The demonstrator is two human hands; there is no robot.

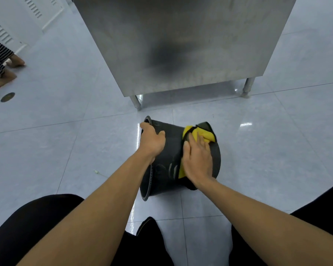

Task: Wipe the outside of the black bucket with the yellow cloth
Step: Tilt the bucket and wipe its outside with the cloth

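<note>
The black bucket (166, 169) lies on its side on the tiled floor, its open mouth facing left and its base to the right. My left hand (152, 139) grips the bucket's rim at the upper left. My right hand (197, 160) lies flat on the yellow cloth (204, 134) and presses it against the bucket's outer wall near the base. The cloth has a dark edge, and most of it is hidden under my palm; a strip shows at the wrist side.
A stainless steel cabinet (181, 45) on short legs stands just beyond the bucket. Another person's bare feet (6, 73) are at the far left near a floor drain (7, 97). My knees frame the bottom corners. A small scrap (97, 172) lies on the floor to the left.
</note>
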